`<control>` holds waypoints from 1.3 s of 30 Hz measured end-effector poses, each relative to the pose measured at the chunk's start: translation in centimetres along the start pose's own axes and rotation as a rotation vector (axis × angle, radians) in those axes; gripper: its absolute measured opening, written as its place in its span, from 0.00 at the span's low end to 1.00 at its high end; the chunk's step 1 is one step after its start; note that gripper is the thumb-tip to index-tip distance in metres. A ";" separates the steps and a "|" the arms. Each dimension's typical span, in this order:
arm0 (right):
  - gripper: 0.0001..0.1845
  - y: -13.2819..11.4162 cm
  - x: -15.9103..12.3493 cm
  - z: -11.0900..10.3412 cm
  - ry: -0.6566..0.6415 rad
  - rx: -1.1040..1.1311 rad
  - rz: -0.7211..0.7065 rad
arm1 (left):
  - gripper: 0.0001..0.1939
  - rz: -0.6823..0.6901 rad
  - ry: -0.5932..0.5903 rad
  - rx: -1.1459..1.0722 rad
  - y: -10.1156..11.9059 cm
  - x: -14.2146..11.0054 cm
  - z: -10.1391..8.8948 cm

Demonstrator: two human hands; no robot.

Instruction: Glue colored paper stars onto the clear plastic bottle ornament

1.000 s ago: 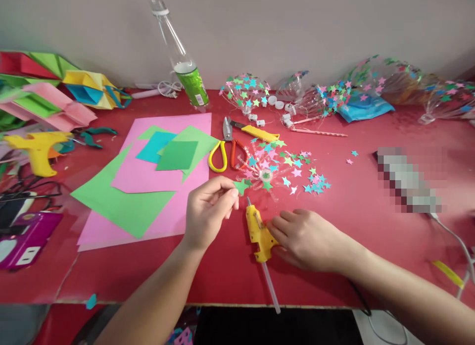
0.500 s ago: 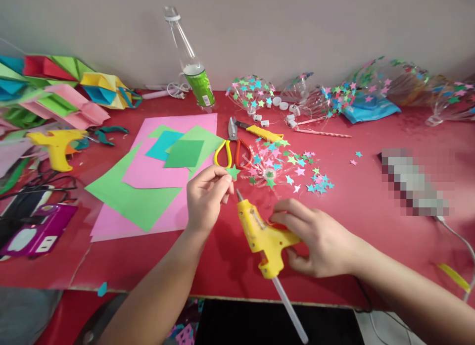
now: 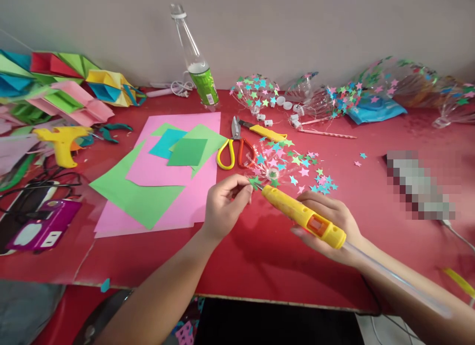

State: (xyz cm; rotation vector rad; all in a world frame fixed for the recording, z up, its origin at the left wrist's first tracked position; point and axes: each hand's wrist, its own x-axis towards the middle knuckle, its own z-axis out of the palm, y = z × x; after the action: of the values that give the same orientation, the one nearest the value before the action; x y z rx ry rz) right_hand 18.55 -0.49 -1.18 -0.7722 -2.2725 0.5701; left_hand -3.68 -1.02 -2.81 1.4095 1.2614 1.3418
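Observation:
Between thumb and forefinger, my left hand (image 3: 227, 205) pinches a green paper star (image 3: 254, 182). My right hand (image 3: 331, 221) is wrapped round a yellow hot glue gun (image 3: 302, 212), whose nozzle points left and meets the star or lies just over it. A clear glue stick (image 3: 393, 275) sticks out of the gun's back end over my right forearm. Just beyond my hands lies a clear plastic piece cut into strips (image 3: 272, 173), with several coloured stars on and around it.
Scissors (image 3: 235, 146) and a yellow cutter knife (image 3: 267, 133) lie behind the stars. Coloured paper sheets (image 3: 163, 206) spread to the left, near a second glue gun (image 3: 64, 141). A bottle (image 3: 204, 82) and star-covered plastic ornaments (image 3: 256, 93) stand along the wall.
My right hand has lifted the glue gun off the table and turned it, bringing its nozzle to the green star. My left hand keeps its pinch on the star.

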 end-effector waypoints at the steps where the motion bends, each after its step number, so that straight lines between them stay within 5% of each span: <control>1: 0.05 -0.1 0.1 0.0 -0.005 0.001 0.008 | 0.08 0.009 0.000 0.012 0.1 0.0 0.0; 39: 0.13 -0.3 0.1 -0.1 -0.055 -0.034 0.095 | 0.09 0.114 0.030 0.177 0.1 0.0 0.0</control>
State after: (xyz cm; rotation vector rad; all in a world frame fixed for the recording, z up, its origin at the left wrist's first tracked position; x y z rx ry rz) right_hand 18.43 -0.62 -0.92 -0.8955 -2.3108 0.6054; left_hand -3.65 -1.07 -2.70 1.6103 1.3641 1.3583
